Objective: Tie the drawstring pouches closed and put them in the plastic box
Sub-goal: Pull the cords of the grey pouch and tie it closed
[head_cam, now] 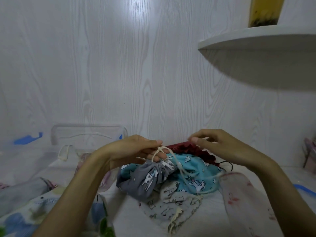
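A grey pouch (pixel 147 178) printed with white unicorns, its mouth gathered shut, is held up at the pile's ten o'clock. Its cream drawstring (pixel 160 151) is looped around fingers of the left hand (pixel 136 151). The right hand (pixel 215 144) is seen pinching the cord's blurred far end.

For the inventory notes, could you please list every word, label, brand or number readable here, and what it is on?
No readable text anywhere in the head view.
Grey pouch held at the left hand: unicorn pictures only, no lettering.
Blue pouch: unicorns, clouds and stars, no words.
Pale pouch: small animal outlines, no words.
Plastic box: clear, with blue clips, no label visible.
Yellow object on the shelf: too blurred to read.
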`<state>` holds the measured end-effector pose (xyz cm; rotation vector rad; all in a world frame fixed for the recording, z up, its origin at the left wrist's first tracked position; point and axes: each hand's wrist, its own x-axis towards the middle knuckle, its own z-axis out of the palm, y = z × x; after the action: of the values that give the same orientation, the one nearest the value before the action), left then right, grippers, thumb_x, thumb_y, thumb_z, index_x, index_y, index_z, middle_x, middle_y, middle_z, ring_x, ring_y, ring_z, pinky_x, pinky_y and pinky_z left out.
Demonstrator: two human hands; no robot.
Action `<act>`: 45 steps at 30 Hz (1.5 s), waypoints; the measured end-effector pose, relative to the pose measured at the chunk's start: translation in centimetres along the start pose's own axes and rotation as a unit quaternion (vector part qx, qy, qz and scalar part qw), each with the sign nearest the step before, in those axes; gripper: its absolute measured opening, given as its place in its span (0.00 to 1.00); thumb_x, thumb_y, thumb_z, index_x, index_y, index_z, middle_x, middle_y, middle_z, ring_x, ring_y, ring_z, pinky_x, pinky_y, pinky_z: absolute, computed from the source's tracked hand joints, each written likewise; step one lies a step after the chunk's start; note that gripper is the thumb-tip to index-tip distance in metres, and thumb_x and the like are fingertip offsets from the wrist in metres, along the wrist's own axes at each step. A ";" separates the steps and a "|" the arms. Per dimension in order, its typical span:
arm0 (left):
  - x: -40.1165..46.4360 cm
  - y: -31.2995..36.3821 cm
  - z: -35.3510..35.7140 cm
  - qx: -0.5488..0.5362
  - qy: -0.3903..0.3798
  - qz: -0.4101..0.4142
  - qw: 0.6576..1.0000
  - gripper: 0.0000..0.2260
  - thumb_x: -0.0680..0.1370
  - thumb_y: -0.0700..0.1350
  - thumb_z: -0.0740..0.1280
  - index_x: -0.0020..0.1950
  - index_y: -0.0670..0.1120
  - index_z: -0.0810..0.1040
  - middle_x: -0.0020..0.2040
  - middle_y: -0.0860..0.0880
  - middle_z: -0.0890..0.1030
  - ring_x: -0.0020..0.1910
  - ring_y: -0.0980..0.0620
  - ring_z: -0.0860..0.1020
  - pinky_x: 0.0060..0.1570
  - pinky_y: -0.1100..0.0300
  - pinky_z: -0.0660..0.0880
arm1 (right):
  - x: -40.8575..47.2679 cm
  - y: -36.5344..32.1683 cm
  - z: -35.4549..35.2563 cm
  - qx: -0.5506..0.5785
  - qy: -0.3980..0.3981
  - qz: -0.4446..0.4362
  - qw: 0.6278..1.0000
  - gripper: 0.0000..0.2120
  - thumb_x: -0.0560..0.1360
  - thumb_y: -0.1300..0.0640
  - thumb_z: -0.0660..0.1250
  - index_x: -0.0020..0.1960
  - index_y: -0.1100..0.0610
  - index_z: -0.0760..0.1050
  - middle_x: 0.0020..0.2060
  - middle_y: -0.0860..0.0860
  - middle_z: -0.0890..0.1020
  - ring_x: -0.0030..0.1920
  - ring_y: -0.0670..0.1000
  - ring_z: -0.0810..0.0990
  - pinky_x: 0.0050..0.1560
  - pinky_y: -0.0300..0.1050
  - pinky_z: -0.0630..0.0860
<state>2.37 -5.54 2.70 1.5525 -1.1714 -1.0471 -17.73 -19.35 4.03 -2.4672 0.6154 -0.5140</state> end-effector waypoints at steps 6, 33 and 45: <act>0.2 -0.1 0.6 -0.003 0.008 -0.009 1.000 0.16 0.75 0.53 0.65 0.48 0.42 0.84 0.40 0.49 0.84 0.38 0.57 0.79 0.46 0.65 0.75 | 0.2 -2.1 2.8 -0.012 -0.079 -0.047 0.996 0.13 0.69 0.40 0.68 0.49 0.44 0.81 0.35 0.37 0.81 0.34 0.33 0.77 0.34 0.26 0.70; -0.1 -0.3 1.2 -0.006 0.102 0.163 0.981 0.08 0.68 0.31 0.73 0.41 0.43 0.85 0.39 0.41 0.85 0.38 0.50 0.84 0.40 0.65 0.78 | 1.9 -0.8 6.2 0.272 -0.034 -0.076 0.959 0.05 0.76 0.62 0.65 0.47 0.55 0.79 0.31 0.44 0.78 0.32 0.42 0.73 0.37 0.33 0.69; 0.8 -1.2 1.8 0.170 0.352 0.262 0.883 0.05 0.65 0.48 0.78 0.37 0.55 0.84 0.34 0.58 0.84 0.33 0.58 0.82 0.41 0.49 0.81 | 2.6 -0.1 6.2 0.364 -0.030 0.031 0.930 0.11 0.79 0.53 0.60 0.47 0.58 0.78 0.31 0.51 0.76 0.29 0.47 0.73 0.34 0.37 0.71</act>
<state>1.09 -6.45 1.04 1.5394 -1.1663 0.1064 -12.57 -18.08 -0.17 -1.7451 0.3777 -0.5212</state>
